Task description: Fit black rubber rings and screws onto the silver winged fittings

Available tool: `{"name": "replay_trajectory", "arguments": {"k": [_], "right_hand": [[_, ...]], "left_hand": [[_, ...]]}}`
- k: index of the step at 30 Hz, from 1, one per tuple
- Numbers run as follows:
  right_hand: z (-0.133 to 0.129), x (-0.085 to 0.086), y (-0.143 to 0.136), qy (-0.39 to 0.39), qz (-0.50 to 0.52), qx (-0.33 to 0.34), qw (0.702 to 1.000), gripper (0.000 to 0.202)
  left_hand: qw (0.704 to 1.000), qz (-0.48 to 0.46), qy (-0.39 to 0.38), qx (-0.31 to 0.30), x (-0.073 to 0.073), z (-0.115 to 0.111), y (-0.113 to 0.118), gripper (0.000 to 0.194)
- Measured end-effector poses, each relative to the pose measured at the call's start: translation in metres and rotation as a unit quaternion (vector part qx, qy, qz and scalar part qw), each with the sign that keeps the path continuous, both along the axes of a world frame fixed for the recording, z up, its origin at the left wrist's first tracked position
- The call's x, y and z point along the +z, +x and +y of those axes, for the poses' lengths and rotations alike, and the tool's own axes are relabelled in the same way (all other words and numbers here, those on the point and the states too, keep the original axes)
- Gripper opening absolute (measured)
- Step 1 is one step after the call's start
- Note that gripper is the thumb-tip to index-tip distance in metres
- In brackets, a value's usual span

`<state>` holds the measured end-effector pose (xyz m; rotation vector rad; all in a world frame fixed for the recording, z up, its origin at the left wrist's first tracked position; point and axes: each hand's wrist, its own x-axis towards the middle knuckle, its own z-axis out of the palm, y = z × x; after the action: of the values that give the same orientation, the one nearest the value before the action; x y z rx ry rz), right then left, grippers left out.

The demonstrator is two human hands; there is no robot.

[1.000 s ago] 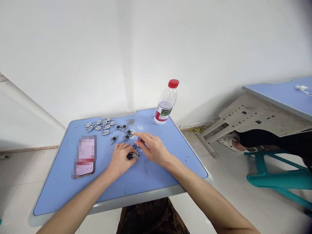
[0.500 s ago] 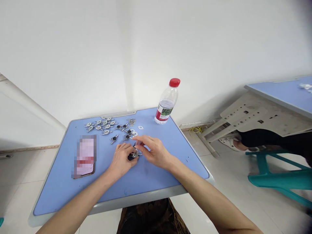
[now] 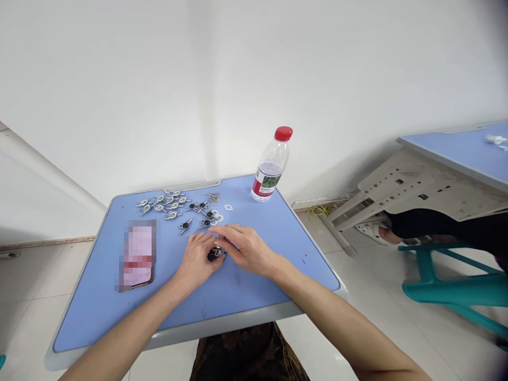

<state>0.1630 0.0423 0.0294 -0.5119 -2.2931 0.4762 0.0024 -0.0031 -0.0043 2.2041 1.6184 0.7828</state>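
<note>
My left hand [image 3: 199, 255] rests on the blue table, its fingers curled around a small silver metal fitting [image 3: 218, 252] with a black part. Over the top of that fitting, my right hand [image 3: 245, 247] has its thumb and forefinger brought together. Whatever they pinch is too small and too covered to make out. Just beyond my fingers lie several similar fittings with round black centres, one fitting [image 3: 185, 226] a little apart to the left. Flat pale oval plates [image 3: 217, 216] with holes sit beside them, and a single plate [image 3: 228, 207] lies farther back.
Several silver fittings [image 3: 159, 208] without black centres are grouped at the back left. Small screws or pins [image 3: 213, 198] form a pile behind the plates. A phone [image 3: 138, 254] lies left, and a water bottle [image 3: 266, 180] stands back right. A person's foot [image 3: 375, 231] and a green stool [image 3: 456, 291] are at right.
My right hand has shifted slightly left and down, its fingertips closer over the fitting and covering more of it. My left hand keeps its hold in the same place.
</note>
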Motion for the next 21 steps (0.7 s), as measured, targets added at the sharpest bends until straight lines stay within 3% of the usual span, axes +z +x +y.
{"name": "replay_trajectory", "arguments": {"k": [5, 9, 13, 21], "right_hand": [[-0.003, 0.0, -0.001, 0.023, -0.024, -0.006, 0.999, 0.026], [-0.002, -0.003, -0.003, 0.009, 0.017, -0.024, 1.0, 0.024], [0.001, -0.004, -0.002, -0.013, 0.054, -0.001, 0.998, 0.031], [0.002, 0.006, 0.003, -0.026, 0.009, 0.057, 0.998, 0.041]], "left_hand": [[1.0, -0.025, 0.003, 0.002, -0.002, 0.0, -0.001, 0.016], [1.0, -0.02, 0.005, 0.0, -0.003, 0.0, -0.001, 0.014], [1.0, -0.004, 0.002, -0.008, 0.0, 0.0, -0.001, 0.009], [1.0, -0.003, -0.008, -0.002, 0.001, -0.001, -0.002, 0.007]]}}
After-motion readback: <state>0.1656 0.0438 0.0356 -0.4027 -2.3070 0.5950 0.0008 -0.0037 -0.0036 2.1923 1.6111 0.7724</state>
